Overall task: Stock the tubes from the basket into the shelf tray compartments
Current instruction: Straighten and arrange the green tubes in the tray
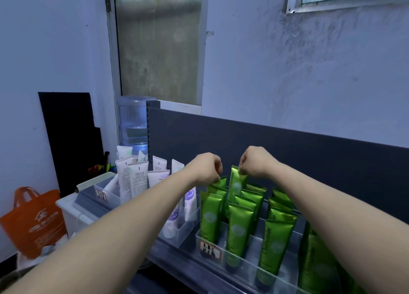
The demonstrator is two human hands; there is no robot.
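Here, a grey shelf [265,143] stands against a pale wall [287,72].

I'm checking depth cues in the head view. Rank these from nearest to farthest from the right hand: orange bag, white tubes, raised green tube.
1. Raised green tube, in the grip of the right hand.
2. White tubes, in the tray to the left.
3. Orange bag, low at far left.

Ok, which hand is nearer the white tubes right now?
Left. The left hand sits just right of the white tubes; the right hand is farther right, pinching the top of a raised green tube.
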